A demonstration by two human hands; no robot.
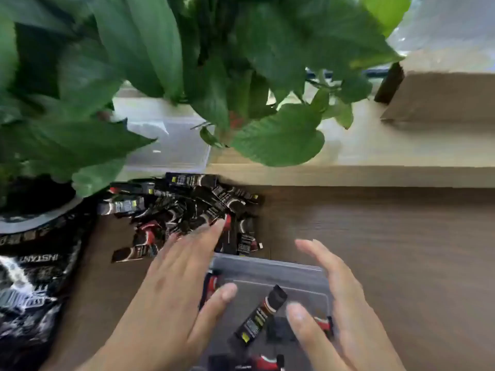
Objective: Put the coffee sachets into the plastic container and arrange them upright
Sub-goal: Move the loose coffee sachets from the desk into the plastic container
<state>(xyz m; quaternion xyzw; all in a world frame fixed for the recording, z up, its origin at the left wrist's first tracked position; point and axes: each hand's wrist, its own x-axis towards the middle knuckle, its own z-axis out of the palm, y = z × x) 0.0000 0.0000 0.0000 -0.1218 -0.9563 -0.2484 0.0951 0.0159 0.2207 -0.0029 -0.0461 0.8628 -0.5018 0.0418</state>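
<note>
A clear plastic container (267, 266) stands at the bottom centre of the wooden table. Inside it a black and red coffee sachet (261, 315) lies tilted, with others near the left wall and the bottom edge. Beyond the container sits a loose pile of several black coffee sachets (187, 210). My left hand (176, 277) hovers over the container's left side with fingers spread, its fingertips reaching the pile. My right hand (337, 298) is spread over the container's right side, holding nothing.
A large leafy potted plant (160, 62) overhangs the back and left. A black instant coffee bag (32, 277) lies at left. A second clear container (171, 140) rests on a raised light shelf (375, 156) behind the pile. A brown box (442, 97) stands far right.
</note>
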